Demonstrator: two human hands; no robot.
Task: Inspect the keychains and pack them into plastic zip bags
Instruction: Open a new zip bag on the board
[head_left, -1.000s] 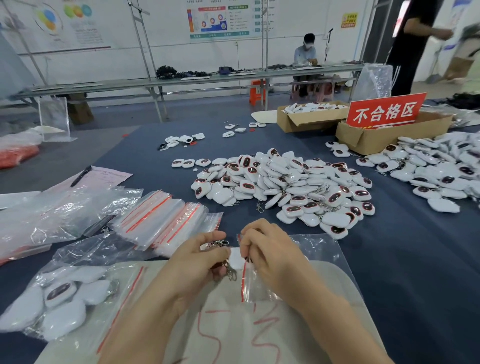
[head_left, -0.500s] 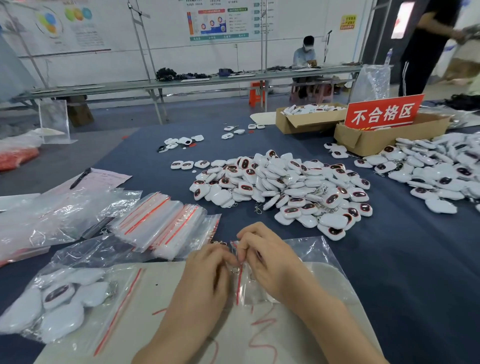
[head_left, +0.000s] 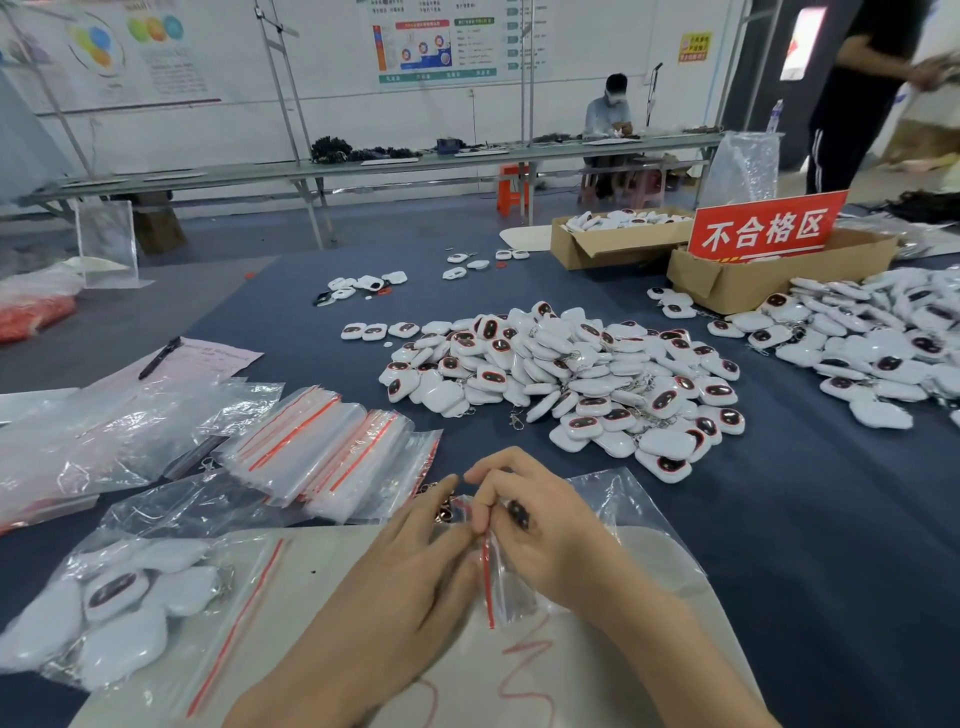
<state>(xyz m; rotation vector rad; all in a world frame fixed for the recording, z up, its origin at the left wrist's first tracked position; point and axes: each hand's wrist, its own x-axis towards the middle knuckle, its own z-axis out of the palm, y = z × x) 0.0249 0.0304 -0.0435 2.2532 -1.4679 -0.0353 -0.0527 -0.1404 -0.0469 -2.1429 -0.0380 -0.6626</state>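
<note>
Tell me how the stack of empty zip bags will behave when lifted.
Likely floppy: the zip bags are thin clear film that sags at the edges. Probably slippery too: the glossy stack lies fanned sideways, so single bags may slide out.

Glossy white plastic keychains (head_left: 566, 379), clear crinkled plastic zip bags (head_left: 322, 447), matt cloth table (head_left: 810, 519).

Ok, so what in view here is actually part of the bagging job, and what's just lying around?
Part of the job: the zip bag held by left hand and right hand, the keychain at its mouth, keychain pile, stack of empty bags, filled bag.

Just lying about: pen, pink form, clear stand, orange stool.
</note>
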